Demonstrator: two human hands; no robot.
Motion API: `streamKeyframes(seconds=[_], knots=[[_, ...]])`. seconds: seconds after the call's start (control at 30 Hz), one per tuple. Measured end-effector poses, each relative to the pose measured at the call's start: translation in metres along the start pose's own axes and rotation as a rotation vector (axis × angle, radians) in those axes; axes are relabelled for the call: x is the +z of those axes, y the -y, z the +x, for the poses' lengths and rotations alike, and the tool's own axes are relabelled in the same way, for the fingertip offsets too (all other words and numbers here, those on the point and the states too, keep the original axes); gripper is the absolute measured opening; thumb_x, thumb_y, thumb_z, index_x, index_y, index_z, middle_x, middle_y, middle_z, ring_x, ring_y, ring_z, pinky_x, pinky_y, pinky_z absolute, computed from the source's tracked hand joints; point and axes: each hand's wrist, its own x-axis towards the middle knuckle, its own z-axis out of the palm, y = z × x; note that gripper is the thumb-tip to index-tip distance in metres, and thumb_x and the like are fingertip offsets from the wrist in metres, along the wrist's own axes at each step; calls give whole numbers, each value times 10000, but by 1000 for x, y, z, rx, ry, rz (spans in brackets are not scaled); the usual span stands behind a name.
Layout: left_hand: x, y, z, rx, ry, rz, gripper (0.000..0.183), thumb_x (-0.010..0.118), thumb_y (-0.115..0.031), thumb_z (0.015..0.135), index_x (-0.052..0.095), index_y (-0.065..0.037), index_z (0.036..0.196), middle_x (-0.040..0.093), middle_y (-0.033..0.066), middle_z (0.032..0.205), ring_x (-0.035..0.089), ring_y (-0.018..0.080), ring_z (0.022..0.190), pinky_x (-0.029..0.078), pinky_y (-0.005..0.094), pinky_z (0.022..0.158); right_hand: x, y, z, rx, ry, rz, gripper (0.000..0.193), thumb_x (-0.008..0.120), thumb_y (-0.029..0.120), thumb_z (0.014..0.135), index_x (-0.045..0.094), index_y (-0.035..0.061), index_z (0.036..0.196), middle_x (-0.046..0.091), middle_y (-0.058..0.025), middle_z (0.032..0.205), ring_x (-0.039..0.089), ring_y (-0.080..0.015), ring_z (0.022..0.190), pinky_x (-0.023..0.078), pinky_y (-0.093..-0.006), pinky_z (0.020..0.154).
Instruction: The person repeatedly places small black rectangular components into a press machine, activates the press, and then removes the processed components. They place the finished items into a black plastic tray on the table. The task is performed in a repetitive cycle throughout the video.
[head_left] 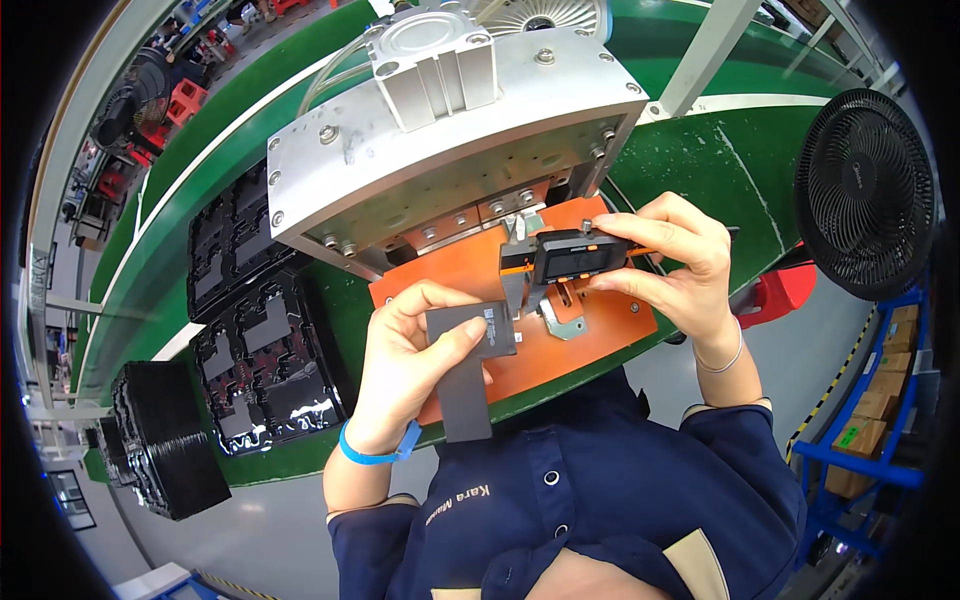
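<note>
My left hand (415, 345) is closed on flat dark grey pieces that look like pouch battery cells. The upper cell (490, 338) lies under the thumb, with a small printed code on it. Below it the lower cell (465, 405) hangs toward my body. My right hand (685, 255) grips a black digital caliper (580, 262) with orange parts between thumb and fingers. The caliper's jaws point down beside the upper cell's right end; whether they touch it I cannot tell. Both hands are over the orange base plate (625, 325) of the press.
Behind my hands stands a silver metal press (440, 165) with a cylinder on top. At the left, black trays (265, 360) hold grey flat pieces, beside a tray stack (170, 440). A black fan (865, 195) stands at the right, above a blue rack (870, 465) with cardboard boxes.
</note>
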Motion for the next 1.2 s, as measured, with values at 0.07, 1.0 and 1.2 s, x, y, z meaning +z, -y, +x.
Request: streamKeyframes(seconds=[0.07,1.0,1.2], knots=[[-2,2,0,0,13,-15,154,664,-51,885,581,18,994,691,118,876,679,141,652,577,262,561,1,0,-1,-5,-3,-4,503,871,215,598,744,104,1073,600,-20,720,549,-124,611,435,-247,521],[-1,5,1,27,-36,-42,143,660,-31,871,577,16,977,672,108,856,675,140,664,589,274,542,8,-2,-3,-174,-87,-104,509,862,250,553,760,126,1036,599,-8,708,551,-135,582,441,-251,508],[0,5,0,31,-50,-32,143,664,-30,870,582,12,979,674,107,840,670,134,651,587,272,542,9,-4,-6,-179,-100,-93,514,866,252,546,761,128,1034,601,-12,714,554,-139,584,440,-249,507]])
